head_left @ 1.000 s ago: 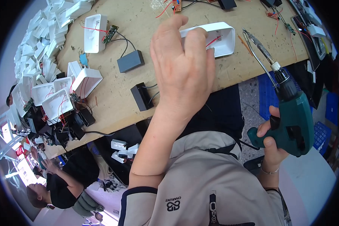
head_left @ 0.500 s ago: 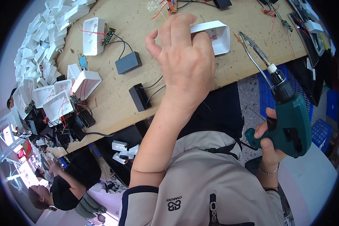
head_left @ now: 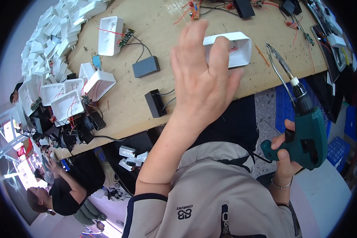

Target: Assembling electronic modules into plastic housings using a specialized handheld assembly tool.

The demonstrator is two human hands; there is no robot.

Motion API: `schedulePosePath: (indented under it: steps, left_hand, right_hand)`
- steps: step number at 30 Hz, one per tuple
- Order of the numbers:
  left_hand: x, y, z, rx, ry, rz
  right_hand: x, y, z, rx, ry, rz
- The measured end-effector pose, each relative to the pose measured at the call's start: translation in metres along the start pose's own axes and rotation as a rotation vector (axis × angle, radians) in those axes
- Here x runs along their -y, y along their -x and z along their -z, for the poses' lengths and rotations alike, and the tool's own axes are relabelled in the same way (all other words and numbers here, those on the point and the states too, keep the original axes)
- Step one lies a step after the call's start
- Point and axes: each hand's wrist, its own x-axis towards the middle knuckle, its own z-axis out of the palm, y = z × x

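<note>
My left hand (head_left: 204, 81) is open above the table, index finger and thumb spread from the other fingers. Its index finger overlaps the near-left side of a white plastic box (head_left: 244, 49), so I cannot tell whether they touch. Inside that box are short red wires (head_left: 234, 48). Off the table's front edge, my right hand (head_left: 286, 154) grips a green soldering gun (head_left: 311, 137) by its handle. The gun's metal tip (head_left: 279, 57) and thin curved feed tube (head_left: 279, 77) point up and left, to the right of the box.
Left of my forearm lie an open black case (head_left: 154, 104) with cables and a dark adapter block (head_left: 146, 66) wired to a circuit board (head_left: 125, 38). White boxes with wires (head_left: 67, 107) crowd the left edge, below a white heap (head_left: 47, 47). Another person (head_left: 67, 194) sits lower left.
My left hand has drawn its fingers back from inside the white box and spread index finger and thumb. The right hand still holds the soldering gun. The whole view has shifted slightly.
</note>
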Motion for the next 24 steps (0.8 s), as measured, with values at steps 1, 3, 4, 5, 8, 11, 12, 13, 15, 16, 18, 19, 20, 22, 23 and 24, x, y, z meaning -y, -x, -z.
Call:
schedulePosePath:
  steps: [1, 3, 4, 5, 8, 11, 12, 13, 15, 16, 18, 19, 20, 22, 23, 24]
  left_hand:
    - [0.0, 0.001, 0.003, 0.051, 0.016, 0.062]
    - [0.009, 0.016, 0.001, 0.068, -0.054, 0.028]
    - [0.015, 0.021, 0.001, 0.095, -0.119, -0.008]
    - [0.013, 0.023, 0.006, 0.125, -0.116, 0.036]
    - [0.023, 0.027, 0.022, 0.144, -0.121, 0.03]
    - [0.04, 0.025, 0.039, 0.116, 0.024, 0.11]
    - [0.047, 0.023, 0.046, 0.107, 0.012, 0.107]
    - [0.055, 0.021, 0.053, 0.149, -0.107, 0.094]
    - [0.073, 0.019, 0.062, 0.172, -0.249, 0.1]
    - [0.08, 0.017, 0.067, 0.159, -0.261, 0.097]
    - [0.092, 0.012, 0.073, 0.136, -0.41, 0.172]
    - [0.098, 0.012, 0.074, 0.097, -0.423, 0.161]
    - [0.094, 0.01, 0.077, 0.084, -0.433, 0.158]
    - [0.076, -0.005, 0.08, 0.059, -0.35, 0.179]
    - [0.069, -0.019, 0.079, -0.016, -0.304, 0.108]
    - [0.069, -0.033, 0.081, -0.024, -0.309, 0.1]
  right_hand:
    - [0.0, -0.001, 0.0, -0.007, 0.018, 0.006]
    - [0.003, -0.002, -0.002, -0.013, 0.009, 0.023]
    - [0.003, -0.002, -0.005, -0.027, 0.001, 0.034]
    - [0.003, -0.002, -0.005, -0.021, -0.004, 0.039]
    - [0.003, -0.003, -0.004, 0.013, 0.014, 0.054]
    - [0.003, -0.002, -0.005, 0.015, 0.009, 0.074]
    - [0.002, -0.001, -0.006, 0.02, 0.001, 0.061]
    - [0.002, -0.001, -0.006, 0.025, -0.005, 0.048]
    - [0.004, -0.002, -0.009, 0.039, -0.018, 0.057]
    - [0.005, -0.003, -0.011, 0.045, -0.02, 0.054]
    - [0.005, -0.003, -0.013, 0.045, -0.034, 0.058]
    - [0.004, -0.003, -0.014, 0.039, -0.038, 0.049]
    - [0.002, -0.003, -0.014, 0.045, -0.046, 0.062]
    - [-0.001, -0.005, -0.013, 0.041, -0.053, 0.063]
    - [-0.001, -0.007, -0.013, 0.03, -0.053, 0.074]
    - [0.001, -0.009, -0.015, 0.044, -0.064, 0.061]
